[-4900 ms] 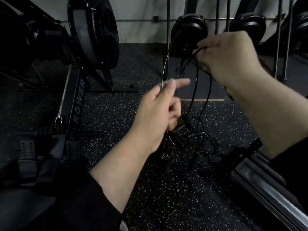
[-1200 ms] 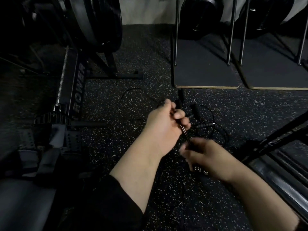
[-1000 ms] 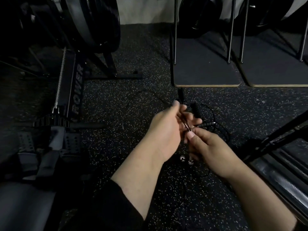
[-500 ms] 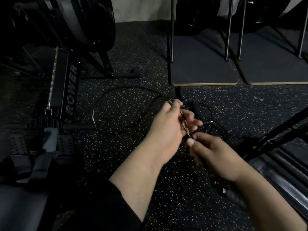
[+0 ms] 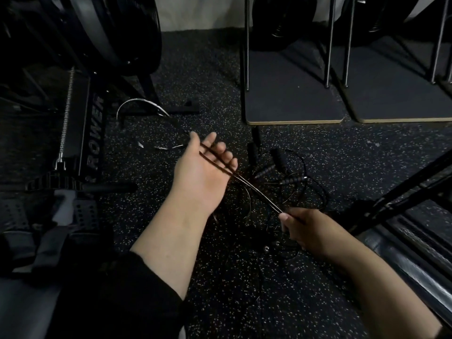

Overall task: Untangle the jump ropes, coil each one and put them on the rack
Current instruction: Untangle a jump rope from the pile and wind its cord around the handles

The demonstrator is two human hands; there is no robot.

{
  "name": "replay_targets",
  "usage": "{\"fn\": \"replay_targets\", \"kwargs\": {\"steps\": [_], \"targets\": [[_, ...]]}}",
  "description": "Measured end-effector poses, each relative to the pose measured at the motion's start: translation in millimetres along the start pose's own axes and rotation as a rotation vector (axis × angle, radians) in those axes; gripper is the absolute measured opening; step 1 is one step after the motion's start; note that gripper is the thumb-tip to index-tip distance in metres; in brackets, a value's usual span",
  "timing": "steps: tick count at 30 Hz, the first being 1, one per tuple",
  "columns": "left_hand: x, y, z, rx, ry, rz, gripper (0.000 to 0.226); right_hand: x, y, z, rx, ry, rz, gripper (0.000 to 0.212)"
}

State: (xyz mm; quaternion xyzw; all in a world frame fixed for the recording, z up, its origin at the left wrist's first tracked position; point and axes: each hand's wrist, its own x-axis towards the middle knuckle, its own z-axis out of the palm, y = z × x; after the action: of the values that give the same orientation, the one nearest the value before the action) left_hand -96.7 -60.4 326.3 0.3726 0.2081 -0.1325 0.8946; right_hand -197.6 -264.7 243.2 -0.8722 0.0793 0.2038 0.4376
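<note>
The jump ropes (image 5: 281, 182) lie in a knotted heap on the speckled floor (image 5: 195, 69), between the 2 hands and just in front of the flat base of the rack (image 5: 293, 99). About 4 ribbed handles (image 5: 265, 171) poke out of the heap, though in this dim light the count is uncertain. 2 strands of cable (image 5: 254, 192) run taut from the left hand (image 5: 200, 174) down to the right hand (image 5: 308, 228). The left hand is spread, palm up, fingers nearly straight, with the strands lying across them. The right hand is curled round the lower end, pinching it. A loose loop (image 5: 141, 106) trails off to the left beside the rower (image 5: 93, 140).

The task looks to be at the untangling stage; nothing is coiled. The risk is that pulling the paired strands harder drags the heap along and tightens the knot. With the left hand flat, the cable could also slide off. The far loop may snag on the rower's foot.
</note>
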Motion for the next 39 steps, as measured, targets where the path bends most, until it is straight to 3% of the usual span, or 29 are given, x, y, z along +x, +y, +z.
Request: {"fn": "replay_targets", "kwargs": {"steps": [3,8,11,14,18,23,25,32,36,39], "targets": [[1,-4,-1,0.093,-0.024,0.007,0.048,-2,-4,0,-0.046,-0.027,0.005,0.036],[-10,-20,2,0.242,-0.119,-0.069,0.031,-8,-16,-1,0.115,-0.108,-0.131,0.033],[-21,-37,8,0.344,-0.169,-0.149,0.027,-9,-31,1,0.249,-0.047,-0.205,0.042],[-24,-53,10,0.408,-0.198,-0.167,0.028,-8,-34,4,0.356,0.046,-0.204,0.036],[-19,-53,8,0.330,-0.150,-0.139,0.026,-8,-34,3,0.346,0.067,-0.187,0.031],[-15,-42,6,0.240,-0.123,-0.208,0.047,-12,-35,-4,0.258,0.026,-0.167,0.034],[-14,-44,2,0.250,-0.118,-0.232,0.046,-13,-36,-4,0.280,-0.008,-0.128,0.034],[-12,-53,-8,0.638,-0.188,-0.155,0.030,-12,-47,2,0.409,0.079,-0.194,0.013],[-3,-51,-20,0.986,-0.070,0.145,0.022,-8,-46,1,0.365,0.159,-0.206,0.020],[-1,-47,-21,0.957,-0.120,0.153,0.013,-10,-46,0,0.350,0.151,-0.194,0.026]]}}
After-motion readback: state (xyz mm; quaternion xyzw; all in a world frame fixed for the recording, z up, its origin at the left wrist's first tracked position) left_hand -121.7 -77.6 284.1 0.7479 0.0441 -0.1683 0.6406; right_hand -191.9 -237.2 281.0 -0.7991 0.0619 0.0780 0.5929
